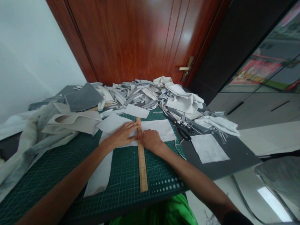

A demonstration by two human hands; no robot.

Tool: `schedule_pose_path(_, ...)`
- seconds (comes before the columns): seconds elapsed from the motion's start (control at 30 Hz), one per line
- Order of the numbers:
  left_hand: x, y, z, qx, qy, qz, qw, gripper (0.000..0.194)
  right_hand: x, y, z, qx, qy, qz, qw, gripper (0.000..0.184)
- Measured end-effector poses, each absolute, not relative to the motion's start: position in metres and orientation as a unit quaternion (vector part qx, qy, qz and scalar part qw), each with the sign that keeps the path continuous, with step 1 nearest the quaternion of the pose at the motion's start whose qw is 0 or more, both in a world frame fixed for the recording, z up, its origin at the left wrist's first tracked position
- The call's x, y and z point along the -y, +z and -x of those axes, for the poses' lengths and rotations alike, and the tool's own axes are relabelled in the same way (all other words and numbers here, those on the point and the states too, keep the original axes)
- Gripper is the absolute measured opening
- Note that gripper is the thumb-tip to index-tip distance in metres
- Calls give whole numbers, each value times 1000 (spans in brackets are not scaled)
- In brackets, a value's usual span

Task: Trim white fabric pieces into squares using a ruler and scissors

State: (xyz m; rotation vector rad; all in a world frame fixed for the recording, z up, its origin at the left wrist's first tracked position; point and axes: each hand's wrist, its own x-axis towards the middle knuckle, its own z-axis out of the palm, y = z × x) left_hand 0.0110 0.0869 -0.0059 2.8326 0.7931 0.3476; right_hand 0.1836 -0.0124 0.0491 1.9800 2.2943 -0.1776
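A reddish-brown wooden door [131, 40] with a brass lever handle [185, 68] stands beyond a table covered by a green cutting mat [122, 184]. Ahead of the person's hands, a heap of white and grey fabric scraps [150, 97] spreads across the far end of the table.

The left hand [123, 135] lies flat and spread on a white fabric sheet [159, 129], its fingertips touching the left edge of a wooden ruler [142, 162]. The right hand [152, 140] sits just right of the ruler, bunched and pressing down on the same sheet, its fingers [144, 136] against the ruler's right edge. Whether those fingers grip the ruler cannot be told from this view.

The ruler runs from between the hands toward the person, across the sheet's near edge and onto the mat. A long white fabric strip [100, 172] lies below the left hand. Beyond the right hand are black-handled scissors [184, 132], and further right a white fabric square [208, 148] rests on a dark grey board [225, 162]. Left of the left hand lie a grey felt piece [83, 97] and crumpled beige fabric [75, 122].
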Motion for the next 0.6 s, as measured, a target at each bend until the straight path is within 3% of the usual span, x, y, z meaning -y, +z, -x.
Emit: schedule_pose_path(0.6, -89, -14, -10, -270, 124, -951, 89, 65, 49, 49, -181, -753, -86, -650, 57, 33)
